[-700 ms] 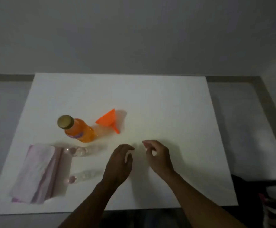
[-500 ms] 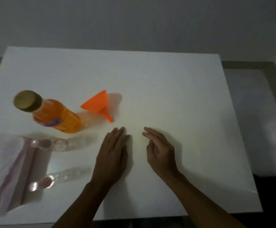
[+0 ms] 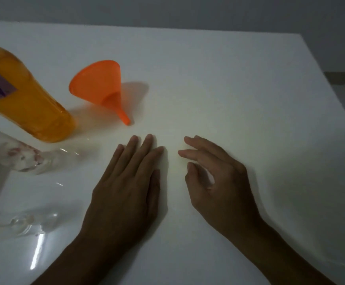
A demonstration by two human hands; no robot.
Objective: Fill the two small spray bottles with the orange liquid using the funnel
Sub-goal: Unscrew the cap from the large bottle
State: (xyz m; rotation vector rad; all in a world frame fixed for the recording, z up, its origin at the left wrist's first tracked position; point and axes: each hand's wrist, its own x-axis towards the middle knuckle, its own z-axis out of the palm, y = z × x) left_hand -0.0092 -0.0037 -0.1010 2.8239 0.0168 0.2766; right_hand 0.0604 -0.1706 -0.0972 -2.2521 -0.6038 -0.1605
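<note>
White table (image 3: 229, 79) — orange bottle (image 3: 23, 103), tipped funnel (image 3: 101, 85), two clear spray bottles (image 3: 29, 159) (image 3: 27, 222)

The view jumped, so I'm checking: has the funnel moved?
No. The funnel still lies on its side right of the orange bottle; only the camera shifted.

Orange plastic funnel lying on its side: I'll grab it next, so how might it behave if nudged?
The orange plastic funnel lies on its side on the smooth white tabletop, so a nudge would probably roll it in an arc around its spout. Its thin, translucent wall suggests it is light and fairly stiff.
</note>
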